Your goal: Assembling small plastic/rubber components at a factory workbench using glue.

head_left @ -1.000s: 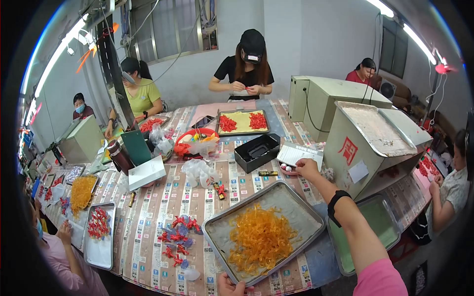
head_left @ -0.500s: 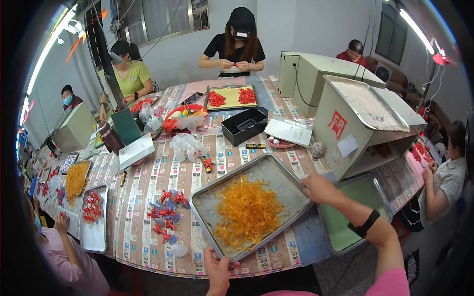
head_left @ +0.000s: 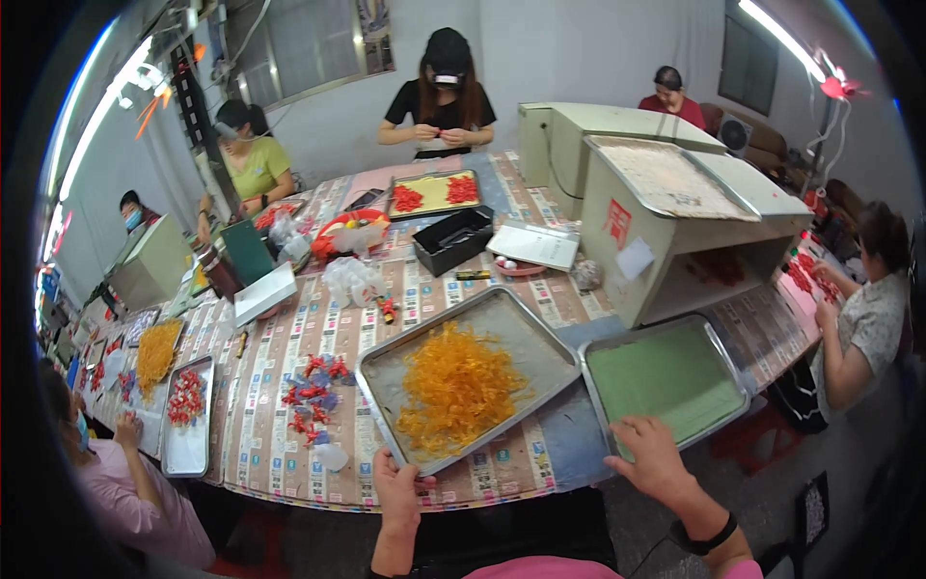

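A metal tray point(head_left: 521, 417) lies at a slant on the table, holding a heap of translucent orange-yellow plastic strips point(head_left: 453, 386). My left hand point(head_left: 395, 487) grips this tray's near rim, thumb on top and the fingers partly hidden beneath. To its right, a second metal tray point(head_left: 741, 391) with a green bottom stands at the table's edge. Above its near left rim my right hand point(head_left: 648, 454) is spread, thumb apart from the fingers, holding nothing; I cannot tell whether it touches the rim. Red and bluish small pieces point(head_left: 313, 391) lie in a cluster left of the heap.
A pale metal box point(head_left: 666, 232) with an open front stands behind the green tray. Farther back are a black bin point(head_left: 453, 241), a white box lid point(head_left: 535, 244) and clear plastic bags point(head_left: 352, 282). Co-workers sit around the table; a narrow tray point(head_left: 188, 439) lies left.
My right hand has let go of the far right corner of the strip tray and moved down to the green tray's near side. My left hand keeps its grip. The view has shifted slightly.
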Tool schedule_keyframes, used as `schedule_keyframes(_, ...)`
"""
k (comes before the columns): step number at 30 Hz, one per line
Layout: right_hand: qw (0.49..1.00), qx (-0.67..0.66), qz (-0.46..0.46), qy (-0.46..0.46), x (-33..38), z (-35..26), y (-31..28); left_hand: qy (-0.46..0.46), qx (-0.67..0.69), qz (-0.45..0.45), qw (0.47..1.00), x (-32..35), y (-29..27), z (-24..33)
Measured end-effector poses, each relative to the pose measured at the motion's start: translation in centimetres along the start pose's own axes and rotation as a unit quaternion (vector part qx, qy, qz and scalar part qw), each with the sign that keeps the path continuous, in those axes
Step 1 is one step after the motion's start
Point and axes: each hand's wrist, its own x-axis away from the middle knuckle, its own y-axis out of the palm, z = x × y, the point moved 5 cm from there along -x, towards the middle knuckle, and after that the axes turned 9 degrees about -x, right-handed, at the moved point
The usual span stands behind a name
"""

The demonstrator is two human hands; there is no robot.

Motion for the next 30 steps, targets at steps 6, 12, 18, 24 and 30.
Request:
schedule_keyframes(6, 0.998, -0.034, 0.060, 0.004, 4.3, 2.6, 1.2, 0.012, 0.018, 0.004, 1.000, 0.1, 0.6, 0.7)
schedule_keyframes(12, 0.993, -0.038, 0.110, 0.033, 6.1, 4.4, -0.2, -0.003, -0.003, 0.000, 1.000, -0.2, 0.9, 0.7)
schedule_keyframes(18, 0.984, -0.006, 0.165, 0.072, 6.5, 5.1, -0.3, -0.017, -0.016, 0.009, 1.000, -1.1, 0.3, 1.2)
schedule_keyframes(24, 0.978, -0.172, 0.114, -0.030, -0.6, -3.2, 3.2, 0.056, -0.008, 0.030, 0.998, -2.5, 0.2, -0.1)
schedule_keyframes(30, 0.981, -0.160, 0.082, -0.074, -7.1, -8.4, 7.2, 0.071, 0.019, 0.022, 0.997, 1.2, -0.2, 0.2)
